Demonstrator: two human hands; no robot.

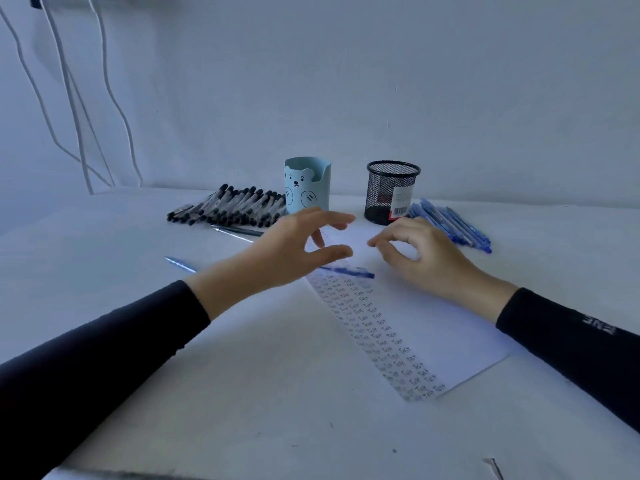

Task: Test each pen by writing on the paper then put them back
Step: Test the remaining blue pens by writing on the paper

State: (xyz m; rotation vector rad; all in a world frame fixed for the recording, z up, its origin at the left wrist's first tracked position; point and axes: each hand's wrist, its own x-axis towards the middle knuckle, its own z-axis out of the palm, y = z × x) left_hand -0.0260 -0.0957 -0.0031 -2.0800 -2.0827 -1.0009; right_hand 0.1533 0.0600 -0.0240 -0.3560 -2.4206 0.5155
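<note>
head view | worn on head | faces forward and down | near over table (104,237) | wall behind

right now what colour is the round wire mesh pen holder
The round wire mesh pen holder is black, clearest in the head view.

The black cup (391,192) is wire mesh that looks like metal, the blue bear cup (306,188) is smooth and matt, the black-capped pens (228,206) are clear plastic, the paper (433,306) is matt, and the sleeves (104,358) are dark cloth.
</note>
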